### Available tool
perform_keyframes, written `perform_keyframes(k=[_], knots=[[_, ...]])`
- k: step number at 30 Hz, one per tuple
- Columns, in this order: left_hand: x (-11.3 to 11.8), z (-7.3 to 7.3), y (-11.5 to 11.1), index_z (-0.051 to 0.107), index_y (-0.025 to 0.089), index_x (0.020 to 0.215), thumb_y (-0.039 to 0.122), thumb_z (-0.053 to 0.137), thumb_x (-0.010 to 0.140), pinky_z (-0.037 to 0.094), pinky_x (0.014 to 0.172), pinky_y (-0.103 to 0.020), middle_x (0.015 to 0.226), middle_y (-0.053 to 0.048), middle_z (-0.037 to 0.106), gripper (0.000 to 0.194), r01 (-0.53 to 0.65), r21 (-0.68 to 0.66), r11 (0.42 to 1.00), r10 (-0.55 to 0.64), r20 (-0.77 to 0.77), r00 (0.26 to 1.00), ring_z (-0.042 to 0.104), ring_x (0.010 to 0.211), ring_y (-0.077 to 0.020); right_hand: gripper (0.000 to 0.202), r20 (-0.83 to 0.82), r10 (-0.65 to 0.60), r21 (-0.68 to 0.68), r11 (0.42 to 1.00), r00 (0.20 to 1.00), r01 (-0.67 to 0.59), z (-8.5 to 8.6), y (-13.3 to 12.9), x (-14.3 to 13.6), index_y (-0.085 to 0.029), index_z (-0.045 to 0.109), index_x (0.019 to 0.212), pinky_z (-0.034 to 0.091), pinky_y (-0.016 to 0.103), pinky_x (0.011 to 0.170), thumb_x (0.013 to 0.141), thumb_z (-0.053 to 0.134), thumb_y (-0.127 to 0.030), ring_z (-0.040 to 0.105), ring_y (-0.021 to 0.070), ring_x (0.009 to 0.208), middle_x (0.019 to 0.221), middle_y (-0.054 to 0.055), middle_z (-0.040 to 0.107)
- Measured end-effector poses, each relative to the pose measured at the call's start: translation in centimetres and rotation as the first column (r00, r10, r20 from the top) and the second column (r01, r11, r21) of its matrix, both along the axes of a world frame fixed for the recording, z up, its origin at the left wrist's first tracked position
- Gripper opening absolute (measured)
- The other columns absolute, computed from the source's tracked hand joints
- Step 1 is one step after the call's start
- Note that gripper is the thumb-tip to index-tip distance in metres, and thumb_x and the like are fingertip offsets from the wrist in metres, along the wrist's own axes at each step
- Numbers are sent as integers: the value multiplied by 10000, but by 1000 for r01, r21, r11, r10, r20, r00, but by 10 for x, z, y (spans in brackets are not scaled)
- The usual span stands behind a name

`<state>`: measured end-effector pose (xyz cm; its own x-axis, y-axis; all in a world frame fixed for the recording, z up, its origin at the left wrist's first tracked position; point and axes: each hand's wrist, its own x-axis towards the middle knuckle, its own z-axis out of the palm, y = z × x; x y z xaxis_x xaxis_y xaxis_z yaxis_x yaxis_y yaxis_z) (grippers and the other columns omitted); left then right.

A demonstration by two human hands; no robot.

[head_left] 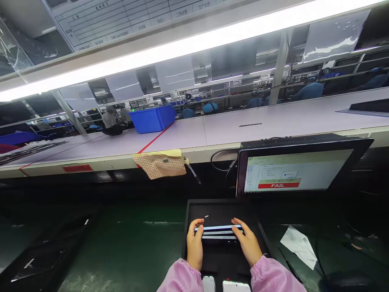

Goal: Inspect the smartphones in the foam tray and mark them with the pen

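Observation:
Between my two hands is a small stack of slim smartphones, seen edge-on with pale long edges and slightly fanned apart. My left hand is closed on the left ends, thumb on the near side. My right hand grips the right ends the same way. The stack is held over a black tray; whether it touches the tray floor I cannot tell. Near my wrists, two more phone-like devices lie in the tray, a left one and a right one, both partly cut off by the frame's bottom edge.
Behind the tray to the right stands a monitor showing a red FAIL bar. A white wipe lies on the green bench. A dark tray is at left. A blue bin stands on the shelf, with people beyond.

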<state>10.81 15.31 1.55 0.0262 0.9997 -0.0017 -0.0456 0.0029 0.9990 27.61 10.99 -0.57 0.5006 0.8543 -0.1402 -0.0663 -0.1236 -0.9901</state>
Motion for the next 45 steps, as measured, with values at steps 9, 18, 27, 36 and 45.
perform_keyframes(k=[9,18,27,36,45], knots=[[-2,0,4,596,187,769,314,515,746,385,801,-285,825,-24,631,153,37,11,999,-37,-1,999,559,860,-195,339,26,24,-115,993,999,-21,0,23,12,-181,635,892,422,373,857,593,565,-326,601,271,947,926,82,693],[-2,2,2,577,187,760,285,487,744,379,750,-268,793,-20,609,133,41,6,999,-41,-15,999,547,816,-189,479,17,64,-123,990,998,-61,0,30,16,-186,608,984,439,362,838,520,658,-296,624,264,901,904,77,690],[-1,-1,3,566,191,734,271,476,740,367,704,-252,759,-6,568,121,32,17,999,-31,-47,998,508,762,-173,636,-50,37,24,999,998,-36,6,17,6,-172,510,1113,423,362,855,525,675,-349,572,262,999,1003,103,654],[-2,3,2,564,189,719,294,480,740,371,693,-250,741,-5,560,136,35,21,999,-34,-61,998,509,747,-174,651,-101,31,120,993,994,-19,11,6,1,-200,438,1197,411,324,689,555,525,-258,575,204,797,1108,76,617],[-2,3,2,571,187,716,300,488,737,379,676,-249,732,-8,563,141,18,44,999,-15,-78,997,509,728,-173,808,-41,-20,55,998,999,23,11,7,-6,-185,316,1297,395,361,784,540,578,-292,540,249,947,1161,115,552]])
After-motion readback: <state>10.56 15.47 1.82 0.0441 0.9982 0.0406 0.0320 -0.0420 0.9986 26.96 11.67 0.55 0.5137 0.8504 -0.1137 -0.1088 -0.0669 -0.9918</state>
